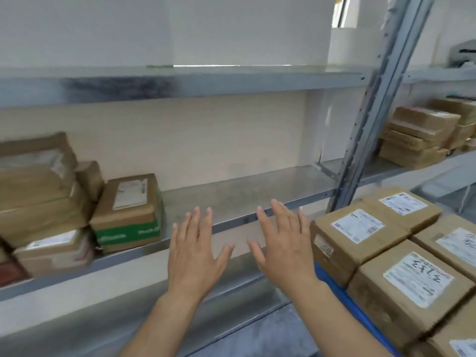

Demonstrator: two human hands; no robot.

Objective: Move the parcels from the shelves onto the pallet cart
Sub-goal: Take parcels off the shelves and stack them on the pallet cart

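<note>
Shelving, sheet metal, grey, dull and scuffed: middle shelf (244,199) with a folded front lip, carried on a perforated upright (381,106).

Shelf parcels (38,191), left end of that shelf: brown cardboard cartons, rectangular, taped, stacked flat, some with white labels.

Green-banded carton (128,215), rightmost of the group and touching the stack: lies flat, white label up, the label's long side running from the shelf front toward the wall. Its printed green band faces the aisle.

Cart parcels (360,240), lower right: plain brown cartons, boxy, laid flat side by side and touching. White printed labels face up, some handwritten. The rows run away toward the upper right.

Pallet cart (353,302): only a blue edge shows beneath them.

Further cartons (417,135): stacked in the next bay.

Left hand (195,253) and right hand (283,243): palms down, side by side before the shelf lip, fingers straight, spread and released, grasping nothing.
</note>
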